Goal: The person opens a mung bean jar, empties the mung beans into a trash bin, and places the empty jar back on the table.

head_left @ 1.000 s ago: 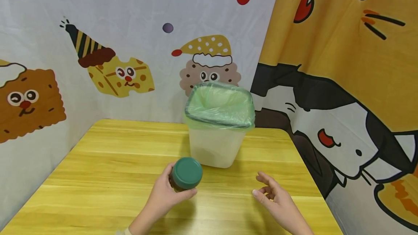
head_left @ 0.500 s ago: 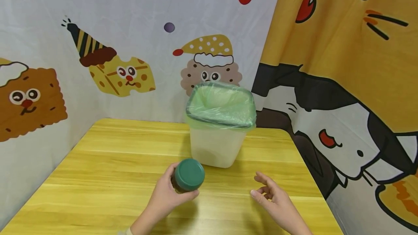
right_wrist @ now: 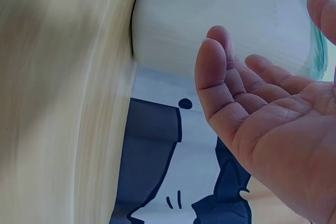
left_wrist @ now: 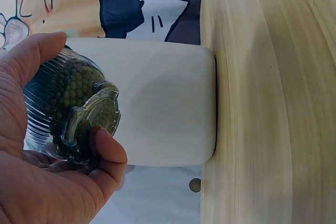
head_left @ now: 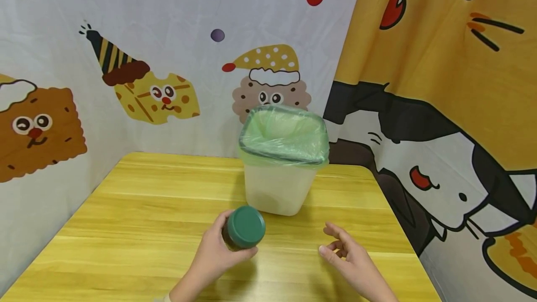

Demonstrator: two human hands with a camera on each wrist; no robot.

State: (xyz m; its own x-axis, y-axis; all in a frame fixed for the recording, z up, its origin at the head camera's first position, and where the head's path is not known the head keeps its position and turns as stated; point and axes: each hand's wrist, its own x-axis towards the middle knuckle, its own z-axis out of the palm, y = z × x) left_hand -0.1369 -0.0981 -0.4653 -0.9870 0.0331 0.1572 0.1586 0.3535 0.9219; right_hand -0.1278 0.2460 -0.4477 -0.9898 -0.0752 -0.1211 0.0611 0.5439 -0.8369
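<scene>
My left hand (head_left: 216, 250) grips a ribbed glass jar (left_wrist: 76, 95) with a round green lid (head_left: 246, 227), fingers and thumb around its sides. Small round green pieces that look like beans (left_wrist: 79, 85) show through the glass in the left wrist view. The jar is raised above the table, its base toward the left wrist camera. To the right, my right hand (head_left: 350, 260) hovers over the table with nothing in it, its fingers loosely bent; its palm (right_wrist: 294, 129) shows in the right wrist view.
Behind the jar, a whitish bin (head_left: 277, 188) stands on the wooden table (head_left: 138, 227), lined with a green plastic bag (head_left: 285, 139) folded over its rim. Cartoon-printed curtains (head_left: 176, 3) hang along the back and right sides.
My left hand has moved slightly to the right and toward me with the jar. The right hand has drifted a little left. The bin has stayed in place.
</scene>
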